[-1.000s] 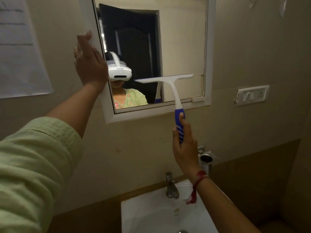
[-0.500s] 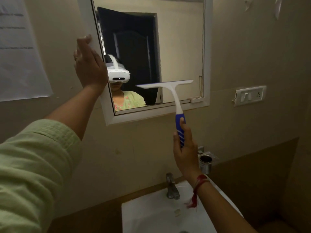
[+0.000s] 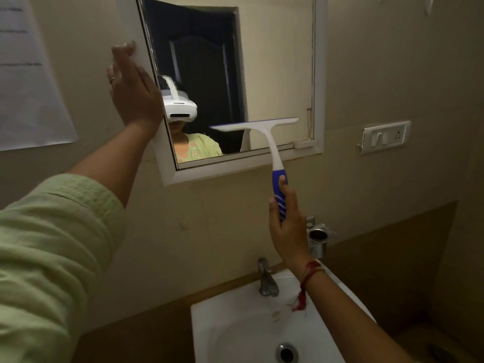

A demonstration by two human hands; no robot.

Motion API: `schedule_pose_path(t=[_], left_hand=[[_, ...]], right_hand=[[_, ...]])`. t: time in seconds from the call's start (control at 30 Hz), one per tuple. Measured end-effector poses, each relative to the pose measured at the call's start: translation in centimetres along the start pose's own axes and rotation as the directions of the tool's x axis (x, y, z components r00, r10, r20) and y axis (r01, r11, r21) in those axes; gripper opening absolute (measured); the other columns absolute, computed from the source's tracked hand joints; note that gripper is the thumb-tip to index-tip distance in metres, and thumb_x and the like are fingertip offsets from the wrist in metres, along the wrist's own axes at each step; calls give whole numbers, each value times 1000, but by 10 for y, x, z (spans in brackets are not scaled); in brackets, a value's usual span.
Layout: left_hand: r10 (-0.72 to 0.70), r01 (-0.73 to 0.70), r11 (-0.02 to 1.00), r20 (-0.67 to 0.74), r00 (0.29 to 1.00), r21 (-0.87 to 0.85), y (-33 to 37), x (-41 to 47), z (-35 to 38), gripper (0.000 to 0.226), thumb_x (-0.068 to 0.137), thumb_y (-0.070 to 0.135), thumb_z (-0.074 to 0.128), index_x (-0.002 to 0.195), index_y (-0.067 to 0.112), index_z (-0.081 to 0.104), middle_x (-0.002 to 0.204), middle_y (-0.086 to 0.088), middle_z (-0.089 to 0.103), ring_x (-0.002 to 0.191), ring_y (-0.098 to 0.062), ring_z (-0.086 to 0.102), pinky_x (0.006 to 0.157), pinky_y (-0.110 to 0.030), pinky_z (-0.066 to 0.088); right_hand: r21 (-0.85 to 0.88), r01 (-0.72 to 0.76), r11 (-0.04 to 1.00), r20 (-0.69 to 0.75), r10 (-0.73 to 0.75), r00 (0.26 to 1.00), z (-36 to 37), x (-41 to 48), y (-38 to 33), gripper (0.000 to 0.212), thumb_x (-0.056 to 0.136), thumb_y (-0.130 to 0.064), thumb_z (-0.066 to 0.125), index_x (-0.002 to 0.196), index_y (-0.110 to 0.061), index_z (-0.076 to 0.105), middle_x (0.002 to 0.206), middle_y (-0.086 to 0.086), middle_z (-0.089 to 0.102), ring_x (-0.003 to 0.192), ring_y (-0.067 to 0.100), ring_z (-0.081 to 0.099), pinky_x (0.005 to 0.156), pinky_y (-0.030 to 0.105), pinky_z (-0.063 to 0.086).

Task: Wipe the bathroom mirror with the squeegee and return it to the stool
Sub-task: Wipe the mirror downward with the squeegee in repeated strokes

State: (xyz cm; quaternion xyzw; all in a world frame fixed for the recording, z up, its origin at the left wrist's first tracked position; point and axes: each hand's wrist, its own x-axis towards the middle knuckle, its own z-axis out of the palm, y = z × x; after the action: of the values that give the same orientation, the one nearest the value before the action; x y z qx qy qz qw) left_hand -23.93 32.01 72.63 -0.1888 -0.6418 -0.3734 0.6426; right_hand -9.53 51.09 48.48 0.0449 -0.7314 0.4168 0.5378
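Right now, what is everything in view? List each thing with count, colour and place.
mirror: one, white frame, on wall, top centre
squeegee: one, white with blue grip, blade low on the mirror
paper sheet: one, white, on wall at left
switch plate: one, white, right of mirror
metal cup holder: one, silver, on wall above sink
tap: one, silver, behind sink
sink: one, white, bottom centre
left hand: flat on mirror's left frame, green sleeve
right hand: gripping squeegee handle, red wrist thread

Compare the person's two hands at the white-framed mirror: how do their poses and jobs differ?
The left hand lies flat and open against the white mirror frame, holding nothing; the right hand is wrapped around the blue-and-white squeegee handle. The left is higher, at the mirror's left edge; the right is below the frame. Both are bare.
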Motion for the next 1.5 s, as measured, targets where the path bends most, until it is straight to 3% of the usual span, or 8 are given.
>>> schedule_pose_path(t=[0.23, 0.43, 0.63, 0.87, 1.0, 1.2, 1.4, 1.5], left_hand=[[2, -2, 1000, 0, 1000, 4, 1, 1, -1, 38, 94, 16, 23, 120, 0, 45, 126, -3, 57, 114, -19, 54, 100, -26, 30], [15, -15, 1000, -3, 1000, 8, 1, 0, -2, 37, 94, 15, 23, 120, -1, 44, 128, -4, 56, 114, -23, 53, 98, -25, 30], [22, -22, 999, -2, 1000, 24, 2, 0, -2, 35, 93, 12, 25, 120, 0, 44, 129, -3, 56, 113, -26, 53, 93, -26, 31], [18, -18, 1000, -15, 1000, 10, 3, -1, -2, 34, 93, 12, 26, 116, -1, 46, 127, -3, 57, 112, -24, 53, 95, -25, 32], [9, -9, 1000, -19, 1000, 5, 2, 1, -1, 34, 93, 13, 26, 116, 0, 46, 127, -3, 57, 111, -25, 54, 94, -27, 34], [22, -22, 1000, -38, 999, -2, 2, 1, -1, 36, 93, 15, 24, 119, 3, 46, 124, -7, 59, 104, -32, 54, 85, -33, 38], [39, -38, 999, -36, 999, 11, 1, 1, -1, 37, 92, 14, 26, 125, 9, 43, 119, -14, 59, 99, -37, 53, 84, -39, 36], [41, -41, 999, -25, 999, 17, 2, 2, -1, 41, 92, 9, 31, 132, 14, 39, 122, -14, 57, 98, -38, 53, 84, -42, 39]], right_hand=[[-71, -58, 996, 47, 61, 997, -6, -41, 24, 52, 93, -22, 46, 140, -33, 25, 99, 1, 54, 72, 8, 55, 60, 25, 53], [-16, -52, 999, 37, 53, 998, -6, -16, 8, 51, 91, -38, 38, 140, -37, 24, 98, -3, 52, 65, 7, 54, 55, 20, 50], [-43, -53, 998, 49, 55, 997, -11, -27, 18, 52, 93, -21, 46, 137, -40, 25, 100, 0, 53, 72, 9, 56, 61, 24, 53], [-49, -34, 998, 47, 37, 998, -9, -36, 20, 54, 91, -27, 45, 135, -48, 22, 101, -3, 53, 74, 7, 57, 60, 19, 53], [-11, -2, 1000, 44, 3, 999, -12, -22, 18, 52, 92, -29, 44, 138, -43, 23, 99, 3, 55, 66, 5, 53, 56, 16, 48], [110, 91, 990, -24, -89, 996, -16, 32, -6, 48, 91, -39, 41, 135, -47, 24, 88, -12, 55, 60, 12, 57, 49, 17, 49], [151, 213, 965, -58, -206, 977, -19, 101, -30, 47, 95, -26, 43, 136, -42, 26, 114, -30, 48, 68, 8, 59, 55, 13, 49], [119, 277, 953, -81, -269, 960, -22, 140, -45, 44, 96, -24, 42, 136, -35, 26, 109, -23, 47, 73, 0, 59, 58, 8, 46]])
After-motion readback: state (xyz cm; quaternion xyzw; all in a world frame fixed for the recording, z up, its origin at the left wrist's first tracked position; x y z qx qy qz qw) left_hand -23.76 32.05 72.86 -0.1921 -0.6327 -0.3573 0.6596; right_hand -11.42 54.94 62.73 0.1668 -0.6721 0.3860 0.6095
